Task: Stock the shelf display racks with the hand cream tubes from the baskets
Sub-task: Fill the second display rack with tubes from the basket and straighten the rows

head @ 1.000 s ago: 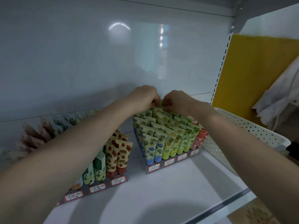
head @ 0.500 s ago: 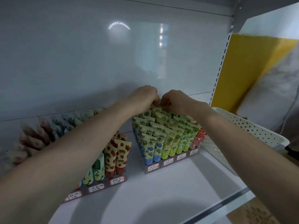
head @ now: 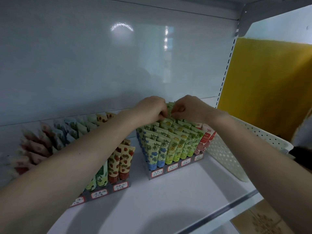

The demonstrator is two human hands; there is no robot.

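Two tiered display racks stand on the white shelf. The right rack (head: 175, 168) is packed with rows of hand cream tubes in blue, yellow, green and red prints. My left hand (head: 151, 109) and my right hand (head: 187, 108) meet over its back row, each with fingers curled and pinching the crimped top of a green tube (head: 170, 107) that stands between them. The left rack (head: 108, 191) holds strawberry and green tubes, partly hidden under my left forearm.
A white perforated basket (head: 224, 154) stands right of the right rack, against its side. The shelf's back panel is close behind the racks. The shelf's front edge (head: 233, 205) runs diagonally at lower right. A yellow wall lies beyond the upright.
Both hands stay at the back row of the right rack, shifting only slightly. The white cloth seen at the right edge has gone from view.
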